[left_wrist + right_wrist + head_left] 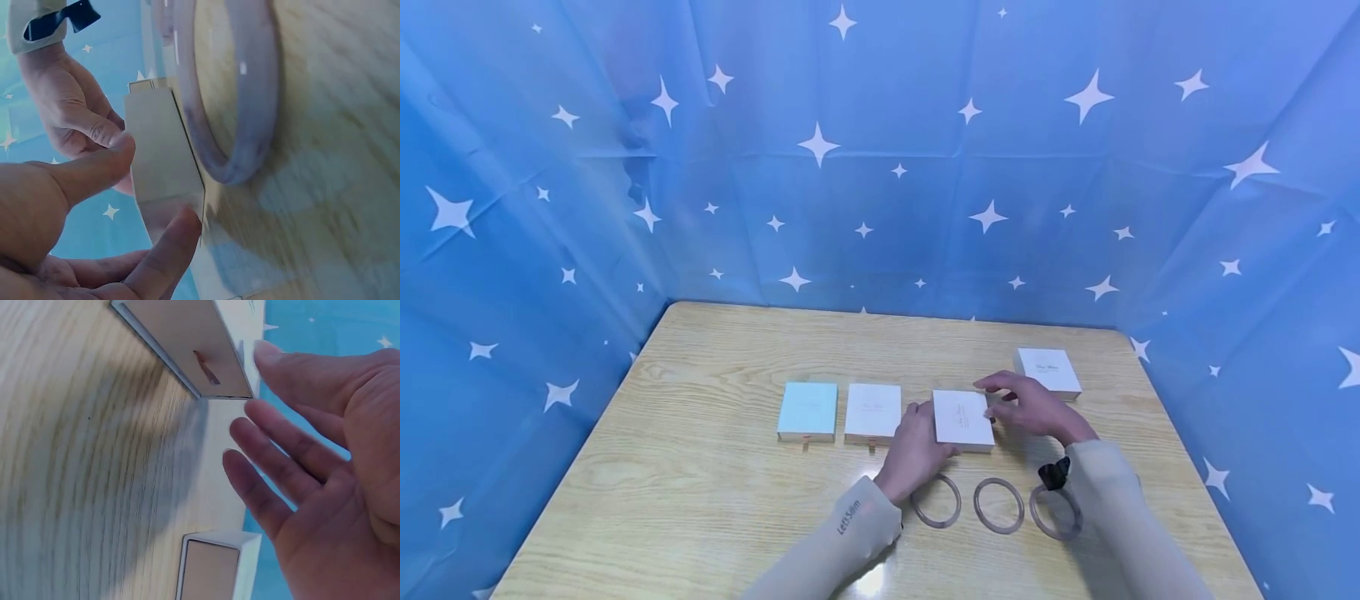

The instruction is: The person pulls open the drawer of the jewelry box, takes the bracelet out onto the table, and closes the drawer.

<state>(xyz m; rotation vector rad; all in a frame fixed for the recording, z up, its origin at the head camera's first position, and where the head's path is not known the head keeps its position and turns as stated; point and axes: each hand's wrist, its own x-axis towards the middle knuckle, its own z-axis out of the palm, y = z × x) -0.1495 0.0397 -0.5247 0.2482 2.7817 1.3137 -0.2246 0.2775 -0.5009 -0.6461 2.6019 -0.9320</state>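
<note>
A white square box with small print on its lid stands between the two hands. My left hand grips it at the left, with the thumb by its near side. In the left wrist view the thumb and a fingertip touch the box. My right hand is at the box's right side, fingers loosely bent and apart. In the right wrist view a small ribbon tab sticks out of the box face beside that hand, which holds nothing. Nearer me lie three translucent greyish bangles, one of them this bangle.
To the left, a light-blue box and another white box stand in a row, each with a small tab in front. One more white box sits behind the right hand. A blue star-patterned curtain surrounds the wooden table.
</note>
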